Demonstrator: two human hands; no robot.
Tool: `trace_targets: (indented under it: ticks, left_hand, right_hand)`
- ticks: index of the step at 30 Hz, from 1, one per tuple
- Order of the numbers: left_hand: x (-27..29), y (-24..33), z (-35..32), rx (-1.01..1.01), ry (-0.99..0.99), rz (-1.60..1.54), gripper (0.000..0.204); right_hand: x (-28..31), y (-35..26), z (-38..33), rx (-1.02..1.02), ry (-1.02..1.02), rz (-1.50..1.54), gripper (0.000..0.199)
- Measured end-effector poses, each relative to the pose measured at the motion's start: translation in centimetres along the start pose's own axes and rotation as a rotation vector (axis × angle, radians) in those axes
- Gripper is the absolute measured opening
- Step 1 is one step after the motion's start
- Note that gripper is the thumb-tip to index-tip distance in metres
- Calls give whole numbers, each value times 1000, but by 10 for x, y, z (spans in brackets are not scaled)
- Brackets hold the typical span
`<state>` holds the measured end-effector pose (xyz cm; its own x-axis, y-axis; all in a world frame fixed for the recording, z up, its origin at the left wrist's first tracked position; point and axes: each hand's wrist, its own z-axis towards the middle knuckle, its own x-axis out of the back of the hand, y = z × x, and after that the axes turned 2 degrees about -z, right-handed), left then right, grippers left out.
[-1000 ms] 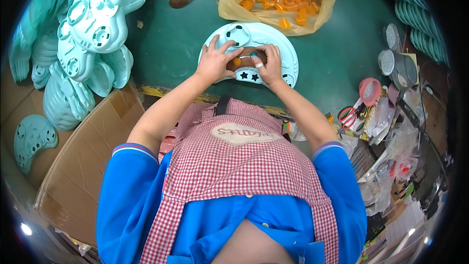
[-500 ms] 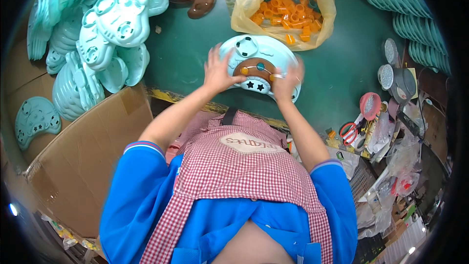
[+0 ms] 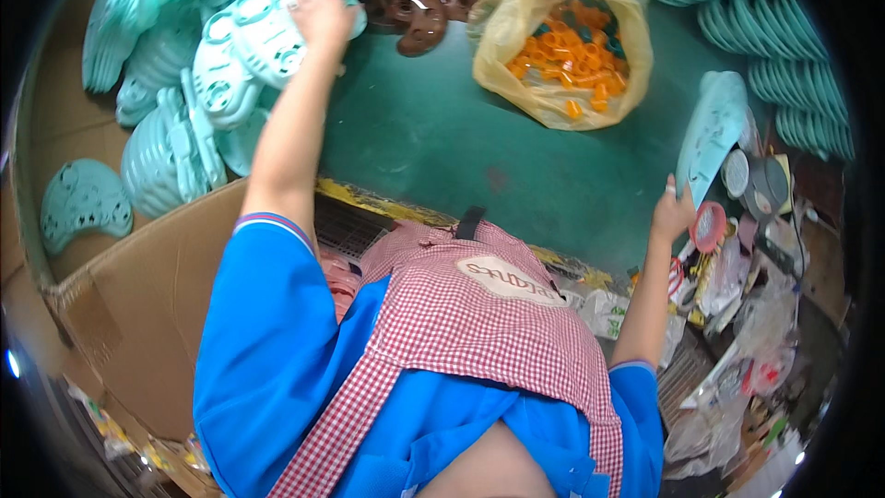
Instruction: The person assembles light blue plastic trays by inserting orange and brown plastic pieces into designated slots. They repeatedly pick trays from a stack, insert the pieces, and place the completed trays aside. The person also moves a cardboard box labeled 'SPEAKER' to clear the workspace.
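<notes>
Hands apart: left hand [image 3: 323, 9] on stack, right hand [image 3: 671, 214] sideways

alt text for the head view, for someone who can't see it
Seen from above, a person in a blue top and red checked apron reaches the left hand onto a pile of pale teal plastic panels, while the right hand holds one teal panel on edge at the right of the green table. A yellow bag of orange rings lies open between them.

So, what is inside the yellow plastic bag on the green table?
The yellow bag holds many small orange rings, with some dark green pieces among them. Whatever lies deeper is covered.
</notes>
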<state>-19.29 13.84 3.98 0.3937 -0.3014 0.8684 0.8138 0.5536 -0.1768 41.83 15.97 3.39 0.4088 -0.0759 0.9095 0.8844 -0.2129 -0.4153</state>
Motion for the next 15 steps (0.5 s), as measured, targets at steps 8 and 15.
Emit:
trace_targets:
  ticks: [8, 15]
  left_hand:
    - [96, 57, -101, -538, 67, -642, 49]
    - [82, 152, -220, -930, -828, -837, 89]
  right_hand:
    - [-80, -24, 18, 592, 103, -50, 31]
    - [-148, -118, 14, 353, -463, -336, 35]
